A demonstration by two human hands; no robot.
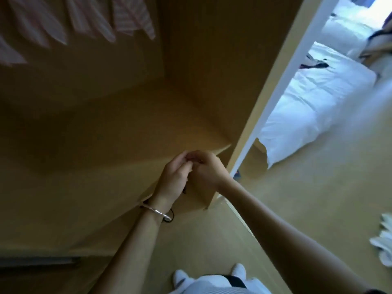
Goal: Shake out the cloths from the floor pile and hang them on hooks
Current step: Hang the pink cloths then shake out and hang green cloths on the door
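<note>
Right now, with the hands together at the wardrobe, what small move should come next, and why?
Probably turn right and reach down for the white cloths on the floor. The left hand and right hand meet at the wardrobe with no cloth in them, while striped cloths already hang up top.

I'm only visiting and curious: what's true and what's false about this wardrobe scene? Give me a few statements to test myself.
1. Striped cloths hang at the upper left. True.
2. The left hand and right hand are far apart. False: they touch each other.
3. The bracelet is on the right wrist. False: it is on the left wrist.
4. White cloths lie on the floor at the right. True.
</note>
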